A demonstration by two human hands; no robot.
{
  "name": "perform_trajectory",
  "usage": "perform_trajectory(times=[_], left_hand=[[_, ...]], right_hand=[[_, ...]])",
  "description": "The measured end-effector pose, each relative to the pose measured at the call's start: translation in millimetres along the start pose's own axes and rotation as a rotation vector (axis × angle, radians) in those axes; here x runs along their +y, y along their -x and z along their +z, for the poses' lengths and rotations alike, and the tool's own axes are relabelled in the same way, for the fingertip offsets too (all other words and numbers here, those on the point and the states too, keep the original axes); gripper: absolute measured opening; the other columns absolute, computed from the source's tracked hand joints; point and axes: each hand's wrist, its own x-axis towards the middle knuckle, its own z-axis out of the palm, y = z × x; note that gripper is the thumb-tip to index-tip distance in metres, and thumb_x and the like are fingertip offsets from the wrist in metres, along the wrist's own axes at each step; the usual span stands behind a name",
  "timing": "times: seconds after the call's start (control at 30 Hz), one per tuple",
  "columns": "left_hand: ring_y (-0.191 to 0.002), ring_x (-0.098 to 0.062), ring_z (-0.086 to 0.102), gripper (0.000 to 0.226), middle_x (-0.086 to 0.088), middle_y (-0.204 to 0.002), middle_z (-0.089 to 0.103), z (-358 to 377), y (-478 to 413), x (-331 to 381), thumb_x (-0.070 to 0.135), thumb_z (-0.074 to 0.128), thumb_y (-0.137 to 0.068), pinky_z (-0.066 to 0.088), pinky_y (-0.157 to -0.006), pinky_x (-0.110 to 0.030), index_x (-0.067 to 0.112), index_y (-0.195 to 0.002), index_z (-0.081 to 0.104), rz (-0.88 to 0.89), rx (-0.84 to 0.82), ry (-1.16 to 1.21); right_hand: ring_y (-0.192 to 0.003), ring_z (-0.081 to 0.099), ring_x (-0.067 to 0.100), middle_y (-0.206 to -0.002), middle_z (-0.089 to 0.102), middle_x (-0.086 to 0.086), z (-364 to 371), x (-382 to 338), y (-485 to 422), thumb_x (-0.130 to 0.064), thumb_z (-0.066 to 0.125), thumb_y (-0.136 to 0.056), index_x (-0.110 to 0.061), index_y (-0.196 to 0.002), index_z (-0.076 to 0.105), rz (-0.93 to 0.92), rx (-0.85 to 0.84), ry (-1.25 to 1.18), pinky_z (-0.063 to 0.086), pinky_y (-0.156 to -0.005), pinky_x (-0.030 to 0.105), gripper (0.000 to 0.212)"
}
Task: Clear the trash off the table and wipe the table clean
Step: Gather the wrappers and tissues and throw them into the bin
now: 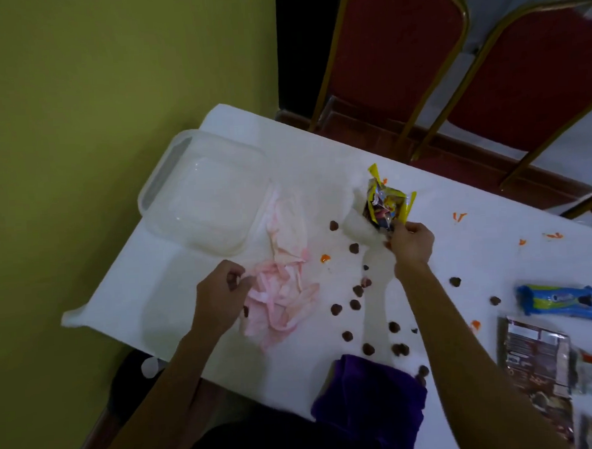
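On the white table (322,161), my right hand (411,241) pinches the lower edge of a yellow snack wrapper (388,204) and holds it upright. My left hand (219,298) is curled over several small brown pieces, its fingers touching a crumpled pink-stained tissue (284,293). Several brown crumbs (355,304) lie scattered between my arms. Orange smears (324,258) dot the tabletop. A purple cloth (371,388) lies at the near edge.
A clear plastic container (204,198) stands at the table's far left corner. A blue wrapper (561,302) and brown packets (535,359) lie at the right. Red chairs with gold frames (395,57) stand beyond the table. A green wall (109,96) is on the left.
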Motion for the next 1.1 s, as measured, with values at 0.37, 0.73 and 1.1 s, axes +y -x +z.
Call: perform_trajectory(times=[0.37, 0.73, 1.1], left_hand=[[-0.113, -0.03, 0.055, 0.078, -0.01, -0.124, 0.052, 33, 8, -4, 0.047, 0.083, -0.071, 0.05, -0.096, -0.046, 0.024, -0.137, 0.049, -0.057, -0.172, -0.084], [-0.073, -0.009, 0.062, 0.01, 0.002, -0.081, 0.071, -7, 21, -29, 0.016, 0.077, -0.082, 0.04, -0.066, -0.012, 0.019, -0.091, 0.074, -0.057, 0.006, 0.004], [-0.093, -0.031, 0.058, 0.02, -0.007, -0.087, 0.055, 34, 41, -51, 0.018, 0.074, -0.079, 0.039, -0.068, -0.029, 0.015, -0.098, 0.072, -0.01, -0.147, -0.238]], right_hand=[[-0.084, 0.06, 0.02, -0.097, 0.058, 0.006, 99, 3, 110, -0.021, 0.063, -0.092, -0.01, -0.122, 0.043, -0.167, -0.492, 0.322, 0.048, -0.066, 0.031, 0.038], [-0.079, 0.065, 0.03, -0.086, 0.065, 0.012, 108, 2, 110, -0.017, 0.062, -0.078, -0.003, -0.092, 0.063, -0.264, -0.541, 0.685, 0.045, -0.059, 0.028, 0.02], [-0.063, 0.051, 0.02, -0.069, 0.054, 0.008, 43, 27, 144, -0.015, 0.058, -0.075, -0.007, -0.067, 0.056, -0.29, -0.581, 0.611, 0.037, -0.054, 0.026, 0.012]])
